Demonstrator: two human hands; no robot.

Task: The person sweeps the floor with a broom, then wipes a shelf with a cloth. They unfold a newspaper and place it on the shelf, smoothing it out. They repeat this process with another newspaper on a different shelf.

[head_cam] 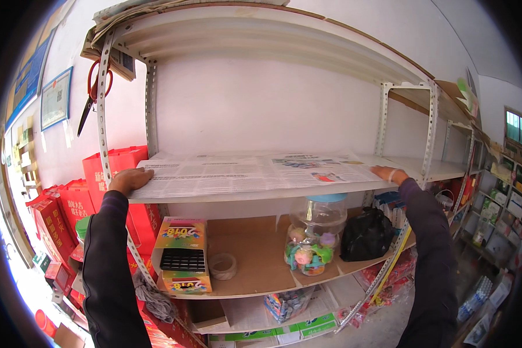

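Newspaper sheets [243, 174] lie spread over a shelf of a white slotted-angle metal rack [243, 196]. At the left end of this shelf my left hand [132, 179] rests on the edge of the paper, near the front upright. My right hand [389, 174], with a pale band at the wrist, touches the paper's right end by the other upright. Both arms are stretched out in dark sleeves. Whether the fingers pinch the paper cannot be told. On the shelf below stand a colourful cardboard box [184, 235], a roll of tape [222, 266] and a clear plastic jar [315, 239] with a blue lid.
Red-handled scissors [93, 89] hang at the left upright. Red paper bags [76, 202] crowd the left side. A black plastic bag [367, 235] sits right of the jar. Overhead is another shelf [252, 32] with folded newspapers at its left end. More stocked shelving [500, 195] stands far right.
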